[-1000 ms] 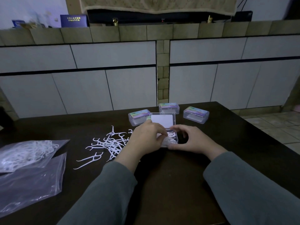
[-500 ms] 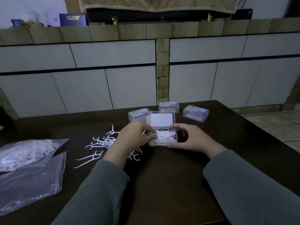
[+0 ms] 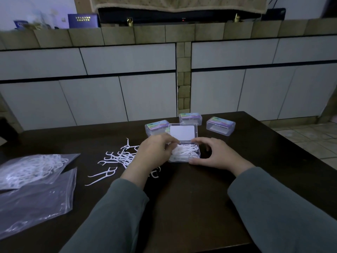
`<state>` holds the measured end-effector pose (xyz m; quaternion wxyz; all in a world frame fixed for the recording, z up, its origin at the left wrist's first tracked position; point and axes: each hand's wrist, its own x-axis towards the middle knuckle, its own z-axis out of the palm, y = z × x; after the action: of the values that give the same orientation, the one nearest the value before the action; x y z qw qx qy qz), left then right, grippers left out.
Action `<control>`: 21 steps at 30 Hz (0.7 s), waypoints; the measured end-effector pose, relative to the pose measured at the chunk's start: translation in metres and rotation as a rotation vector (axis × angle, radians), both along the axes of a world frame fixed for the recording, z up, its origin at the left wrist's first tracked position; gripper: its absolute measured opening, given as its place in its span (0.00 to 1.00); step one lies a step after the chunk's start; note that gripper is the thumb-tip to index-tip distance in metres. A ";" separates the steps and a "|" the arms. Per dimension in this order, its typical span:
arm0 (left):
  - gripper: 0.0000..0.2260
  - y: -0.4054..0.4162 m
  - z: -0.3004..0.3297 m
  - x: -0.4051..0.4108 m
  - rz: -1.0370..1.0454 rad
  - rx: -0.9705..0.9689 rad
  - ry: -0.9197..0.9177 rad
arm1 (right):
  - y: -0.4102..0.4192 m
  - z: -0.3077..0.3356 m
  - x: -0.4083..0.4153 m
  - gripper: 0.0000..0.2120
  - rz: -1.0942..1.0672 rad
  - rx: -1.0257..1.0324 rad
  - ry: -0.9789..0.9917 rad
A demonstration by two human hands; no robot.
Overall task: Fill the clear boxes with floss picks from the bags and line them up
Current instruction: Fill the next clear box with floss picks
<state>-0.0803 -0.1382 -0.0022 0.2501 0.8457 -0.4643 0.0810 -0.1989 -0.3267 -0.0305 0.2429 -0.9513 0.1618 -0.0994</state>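
Open clear box [image 3: 184, 152] sits mid-worktop [image 3: 191, 198], lid up, white card inside the lid, picks heaped in the tray and partly above the rim. Left hand [image 3: 155, 152] has fingers curled at the box's left edge, on the heap; looks like it is pinching or tucking picks, but I cannot tell for sure (fingertips hidden behind the knuckles). Right hand [image 3: 213, 154] is curled round the box's right end, thumb on the near corner, steadying it. Loose floss picks [image 3: 116, 159] are scattered just left of the box; three closed boxes [image 3: 220, 126] stand behind it. Two bags [image 3: 31, 170] lie far left, the upper one with picks, the lower looks about empty. Handling, as a judgement: picks are very light, thin, springy plastic, and the hooked heads snag each other, so take a small bundle by the handles, all heads one way. Box is light, slick and thin-walled; hold by the short ends, press the lid gently.
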 end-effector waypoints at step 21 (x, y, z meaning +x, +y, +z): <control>0.11 0.138 0.032 0.033 0.384 0.657 0.153 | 0.119 0.034 0.041 0.17 0.261 -0.540 -0.054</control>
<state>-0.0472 -0.0004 0.0297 -0.0200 0.9559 -0.2788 -0.0898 -0.1584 -0.2080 0.0039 -0.0040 -0.9912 -0.0008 -0.1323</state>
